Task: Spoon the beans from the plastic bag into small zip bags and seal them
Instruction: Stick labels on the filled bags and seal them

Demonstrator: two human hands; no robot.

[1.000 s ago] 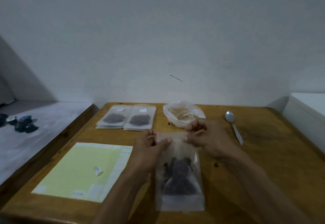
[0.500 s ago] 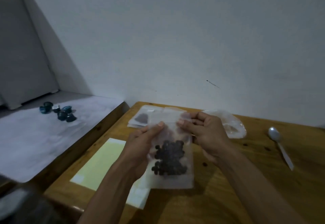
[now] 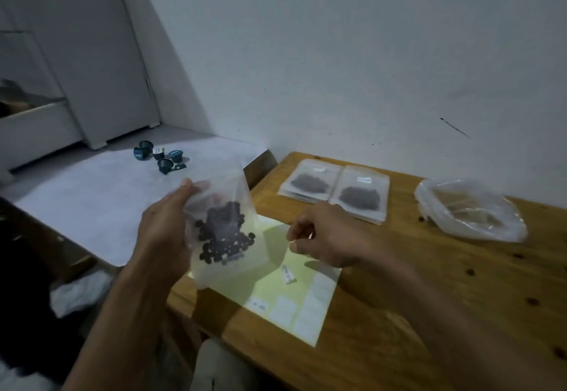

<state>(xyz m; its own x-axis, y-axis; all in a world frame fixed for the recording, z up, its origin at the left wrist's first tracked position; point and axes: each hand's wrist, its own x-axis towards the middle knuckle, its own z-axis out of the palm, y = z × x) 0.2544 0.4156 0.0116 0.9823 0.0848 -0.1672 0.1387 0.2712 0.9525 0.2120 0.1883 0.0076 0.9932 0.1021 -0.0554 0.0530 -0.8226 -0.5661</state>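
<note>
My left hand [image 3: 164, 226] grips a small clear zip bag [image 3: 233, 268] by its left side and holds it upright above the table's left corner. Dark beans [image 3: 224, 232] fill its middle. My right hand [image 3: 326, 235] hovers apart from the bag, over the yellow label sheet [image 3: 273, 286], fingers loosely curled with nothing seen in them. The larger plastic bag [image 3: 469, 209] lies crumpled at the right rear of the wooden table [image 3: 429, 283]. Two filled zip bags [image 3: 310, 183] [image 3: 360, 199] lie flat side by side at the back. No spoon is in view.
A small peeled label scrap [image 3: 287, 274] lies on the yellow sheet. To the left, a lower white surface [image 3: 92, 200] carries several dark coffee capsules [image 3: 159, 157]. The wall stands close behind the table. A white crumpled thing [image 3: 79, 294] lies below the table edge.
My right hand has let go of the zip bag's top and dropped toward the label sheet. My left hand alone now holds the bag, shifted left. The view has turned left.
</note>
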